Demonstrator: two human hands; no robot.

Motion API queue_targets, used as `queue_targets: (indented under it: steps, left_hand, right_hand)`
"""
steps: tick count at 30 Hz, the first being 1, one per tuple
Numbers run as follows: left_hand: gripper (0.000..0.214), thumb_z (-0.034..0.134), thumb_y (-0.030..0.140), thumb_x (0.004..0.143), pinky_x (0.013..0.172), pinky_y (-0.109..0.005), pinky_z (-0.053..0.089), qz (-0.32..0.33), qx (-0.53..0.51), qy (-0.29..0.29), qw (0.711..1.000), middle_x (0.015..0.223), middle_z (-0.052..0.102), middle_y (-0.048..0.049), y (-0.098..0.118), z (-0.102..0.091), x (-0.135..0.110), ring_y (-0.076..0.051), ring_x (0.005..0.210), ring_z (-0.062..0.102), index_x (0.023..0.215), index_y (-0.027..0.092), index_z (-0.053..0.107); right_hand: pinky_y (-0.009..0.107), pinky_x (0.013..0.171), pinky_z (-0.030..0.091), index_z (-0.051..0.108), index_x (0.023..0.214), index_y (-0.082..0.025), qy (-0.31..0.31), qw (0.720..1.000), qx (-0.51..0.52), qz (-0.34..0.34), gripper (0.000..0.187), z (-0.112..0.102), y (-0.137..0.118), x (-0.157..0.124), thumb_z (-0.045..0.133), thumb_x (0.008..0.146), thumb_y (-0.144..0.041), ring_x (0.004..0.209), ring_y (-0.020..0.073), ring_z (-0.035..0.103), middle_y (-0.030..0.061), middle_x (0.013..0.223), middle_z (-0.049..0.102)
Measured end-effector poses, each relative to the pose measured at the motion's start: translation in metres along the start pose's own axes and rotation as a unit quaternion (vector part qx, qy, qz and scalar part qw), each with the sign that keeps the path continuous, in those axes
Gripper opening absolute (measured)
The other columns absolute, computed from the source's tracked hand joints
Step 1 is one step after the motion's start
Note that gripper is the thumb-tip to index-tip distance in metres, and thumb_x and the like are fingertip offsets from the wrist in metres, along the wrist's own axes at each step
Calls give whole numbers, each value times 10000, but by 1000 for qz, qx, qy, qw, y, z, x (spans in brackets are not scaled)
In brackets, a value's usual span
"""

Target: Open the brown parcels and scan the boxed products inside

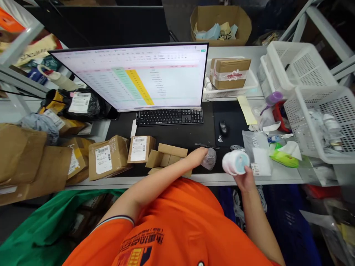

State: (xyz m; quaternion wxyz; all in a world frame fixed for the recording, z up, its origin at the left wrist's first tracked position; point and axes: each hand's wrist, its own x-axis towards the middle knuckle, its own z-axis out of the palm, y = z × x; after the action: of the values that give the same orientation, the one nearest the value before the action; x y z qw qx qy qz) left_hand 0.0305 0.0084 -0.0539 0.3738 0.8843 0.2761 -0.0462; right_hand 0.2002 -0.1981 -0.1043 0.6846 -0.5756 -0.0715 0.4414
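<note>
Indoors, a person in a bright orange short-sleeved shirt [183, 221] has the right hand [246, 180] curled around a white cylinder with a pale blue end [235, 162], held near the front edge of a pale grey desk [215, 179]. The left hand [200, 155] meets a crinkled, clear-wrapped bundle [209, 159] over a black mat [173, 133], its fingers mostly hidden; whether they grip cannot be told. Beyond that forearm sits an open brown cardboard carton [163, 157], then a black keyboard [170, 117] and a lit widescreen monitor [138, 79].

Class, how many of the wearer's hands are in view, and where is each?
2: the left hand at the clear-wrapped bundle, the right hand holding the white cylinder.
</note>
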Motion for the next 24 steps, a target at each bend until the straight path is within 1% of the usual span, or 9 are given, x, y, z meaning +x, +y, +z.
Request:
queue_targets:
  steps: [2,5,8,10,12,15,19,22,24]
  left_hand:
    - [213,609,-47,761,840,-322,491,-28,24,-17,999,893,704,-108,4,5,13,-240,890,672,814,145,682]
    - [145,644,-15,777,929,-415,474,-68,64,-1,996,895,697,-173,6,-6,21,-319,975,683,786,115,708]
    - [120,623,58,833,979,-469,462,-72,90,24,993,1019,684,-221,4,-29,11,-359,1078,653,870,94,732]
    - [147,638,114,850,986,-447,477,-59,94,29,993,1095,676,-199,-1,-41,-2,-336,1102,641,965,109,730]
    - [186,664,174,861,1007,-415,483,-35,67,46,996,1126,678,-153,-7,-45,-18,-298,1107,634,1037,137,711]
    - [261,636,270,909,1026,-411,491,-18,-56,114,992,1161,670,-124,-12,-36,-37,-260,1103,635,1141,154,661]
    - [594,597,420,933,1034,-449,499,-56,-274,180,943,1441,497,-197,-4,-19,-52,-273,1224,596,1441,157,438]
    - [762,584,503,934,1094,-471,446,-32,-373,177,910,1565,343,-228,11,-15,-57,-309,1363,487,1543,166,274]
    - [778,551,566,943,1116,-464,419,-29,-423,180,888,1535,404,-218,18,-16,-60,-307,1352,495,1546,165,265]
  right_hand:
    - [520,957,540,625,1242,-219,-22,993,-119,-8,581,21,19,11,579,790,-581,1137,292,649,109,1220,696]
    - [544,980,504,660,1154,-182,-16,950,-306,-55,603,50,48,30,559,765,-632,1060,300,644,133,1128,700]
    - [574,1117,355,694,1037,-162,19,926,-366,-96,566,65,64,42,651,705,-617,1206,341,534,187,1212,629]
    - [580,1153,285,690,995,-154,42,917,-379,-118,544,66,66,46,659,707,-614,1266,356,470,214,1274,574]
    - [585,1137,298,671,979,-158,52,914,-381,-129,545,64,62,49,644,716,-634,1238,351,483,209,1246,583]
    - [521,1032,434,631,1065,-171,29,922,-363,-131,571,62,44,48,584,769,-656,1100,290,576,146,1133,650]
    - [413,885,522,601,1118,-176,48,933,-304,-184,465,85,8,24,618,844,-551,939,222,635,95,1056,677]
    - [418,889,519,609,1026,-201,85,888,-313,-326,326,127,-13,-6,712,816,-428,968,235,626,89,1033,662]
    - [441,924,513,601,1034,-220,34,845,-335,-415,251,157,-23,-24,691,838,-347,1021,247,620,98,1064,657]
